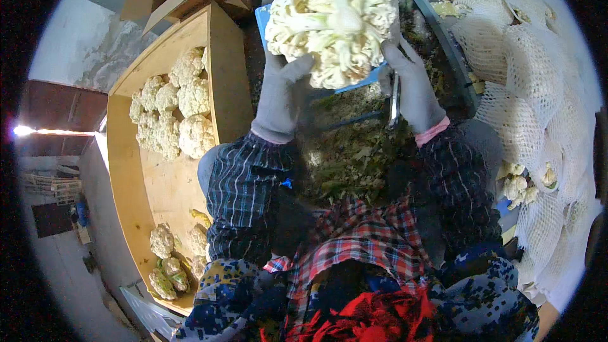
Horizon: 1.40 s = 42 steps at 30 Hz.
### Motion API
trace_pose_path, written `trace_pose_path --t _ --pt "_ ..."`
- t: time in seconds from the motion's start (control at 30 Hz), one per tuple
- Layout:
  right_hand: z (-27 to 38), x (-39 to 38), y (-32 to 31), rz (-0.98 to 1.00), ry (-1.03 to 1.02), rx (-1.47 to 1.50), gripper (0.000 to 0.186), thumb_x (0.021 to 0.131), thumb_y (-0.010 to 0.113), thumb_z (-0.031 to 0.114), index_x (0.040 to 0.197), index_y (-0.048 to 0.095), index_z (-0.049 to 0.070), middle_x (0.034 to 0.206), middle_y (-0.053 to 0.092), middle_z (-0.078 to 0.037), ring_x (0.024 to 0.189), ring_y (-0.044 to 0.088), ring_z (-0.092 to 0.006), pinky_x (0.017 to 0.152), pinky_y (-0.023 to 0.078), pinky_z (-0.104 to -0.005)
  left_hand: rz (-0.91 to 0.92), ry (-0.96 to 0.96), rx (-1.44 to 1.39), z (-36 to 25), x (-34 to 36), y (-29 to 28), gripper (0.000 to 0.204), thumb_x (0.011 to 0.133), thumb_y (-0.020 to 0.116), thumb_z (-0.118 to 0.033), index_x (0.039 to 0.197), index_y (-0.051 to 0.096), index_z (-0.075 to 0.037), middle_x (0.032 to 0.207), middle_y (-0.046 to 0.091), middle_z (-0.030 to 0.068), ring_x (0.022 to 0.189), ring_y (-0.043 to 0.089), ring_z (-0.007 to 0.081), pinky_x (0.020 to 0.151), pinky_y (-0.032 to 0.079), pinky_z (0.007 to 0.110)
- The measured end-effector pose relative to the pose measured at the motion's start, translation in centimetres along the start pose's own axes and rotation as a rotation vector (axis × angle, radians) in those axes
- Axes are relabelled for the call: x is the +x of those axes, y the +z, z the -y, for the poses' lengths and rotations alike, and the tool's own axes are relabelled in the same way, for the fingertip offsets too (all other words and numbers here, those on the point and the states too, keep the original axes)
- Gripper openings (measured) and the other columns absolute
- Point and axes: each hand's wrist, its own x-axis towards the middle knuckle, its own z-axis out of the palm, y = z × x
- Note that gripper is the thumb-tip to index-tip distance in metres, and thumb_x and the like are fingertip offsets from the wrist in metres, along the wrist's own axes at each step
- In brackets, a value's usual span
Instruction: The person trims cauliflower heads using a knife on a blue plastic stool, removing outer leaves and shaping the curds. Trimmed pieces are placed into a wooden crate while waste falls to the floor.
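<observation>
Large creamy-white cauliflower head (331, 20), held up in the air at far centre, stem side turned toward the camera, pale branching stalks visible in the middle, florets fanning out round them. Stem axis points roughly at the viewer, so no clear long axis in the picture plane.

Left hand (283, 98) in grey knit glove grips it from below on its left; fingers (297, 66) curl closed against the lower left florets. Right hand (415, 85) in grey glove with pink cuff is at the lower right edge of the head, fingers pressed up against the florets, and also closed round a thin metal blade or knife (395, 98) that hangs down along the palm. Both hands touch the head; it lies above and between them, neither clearly nearer.

Below the hands: dark heap of green leaf trimmings (351, 158) in the lap area, between plaid sleeves. Blue plastic crate edge (263, 16) peeks behind the head.

Left: shallow plywood box (164, 183) with trimmed white cauliflower heads (174, 117) clustered at the far end, a few more near end. Right: white foam mesh sleeves (532, 82) piled up, some with cauliflower inside.

Hidden: blade tip and handle mostly covered by the glove, cannot tell its shape. Top side of the held head faces away. Crate contents blocked. Rim of picture dark and bent.
</observation>
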Motion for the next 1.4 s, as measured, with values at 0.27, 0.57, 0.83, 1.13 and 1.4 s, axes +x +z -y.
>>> trace_pose_path --t 0.27,0.57,0.83,1.13,1.4 --pt "3.5 1.4 -2.0 0.198 -0.014 -0.255 0.027 0.100 0.059 0.028 0.117 0.061 0.007 0.074 0.051 0.005 0.059 0.044 -0.0063 0.056 0.037 -0.0255 0.149 -0.157 -0.127 -1.8 -0.9 -2.8 0.076 0.102 0.060 -0.048 0.157 0.034 -0.004 0.155 0.047 0.0141 0.141 0.049 0.0248 0.115 0.043 0.041" --pt "3.2 2.9 1.0 0.034 -0.343 -0.474 0.034 0.093 0.072 0.022 0.119 0.064 0.003 0.075 0.059 -0.001 0.059 0.054 -0.0077 0.053 0.043 -0.0267 -0.038 -0.110 -0.257 -0.7 0.5 -1.6 0.052 0.105 0.052 -0.030 0.146 0.047 0.001 0.139 0.061 0.0146 0.125 0.063 0.0278 0.107 0.052 0.043" --pt "1.9 -0.5 4.2 0.119 -0.544 -0.615 0.030 0.094 0.070 0.015 0.118 0.061 -0.001 0.096 0.068 -0.008 0.086 0.061 -0.0140 0.077 0.050 -0.0306 -0.104 0.016 -0.203 -0.1 1.1 -2.2 0.049 0.104 0.050 -0.028 0.143 0.049 0.001 0.136 0.062 0.0164 0.121 0.065 0.0273 0.105 0.054 0.041" --pt "0.3 -2.6 4.6 0.129 -0.353 -0.749 0.031 0.098 0.061 0.015 0.126 0.060 0.003 0.084 0.067 -0.021 0.076 0.067 -0.0383 0.069 0.051 -0.0433 -0.212 0.138 -0.382 -0.5 1.2 -3.7 0.043 0.103 0.052 -0.022 0.138 0.051 0.002 0.130 0.063 0.0144 0.117 0.064 0.0245 0.098 0.054 0.038" --pt "-0.4 -3.7 2.3 0.262 -0.303 -0.926 0.031 0.097 0.062 0.015 0.128 0.063 0.010 0.086 0.068 -0.021 0.077 0.068 -0.0405 0.067 0.052 -0.0445 -0.430 0.378 -0.289 -1.0 2.4 -6.9 0.037 0.098 0.059 -0.016 0.130 0.054 0.003 0.122 0.061 0.0122 0.109 0.063 0.0215 0.096 0.053 0.036"
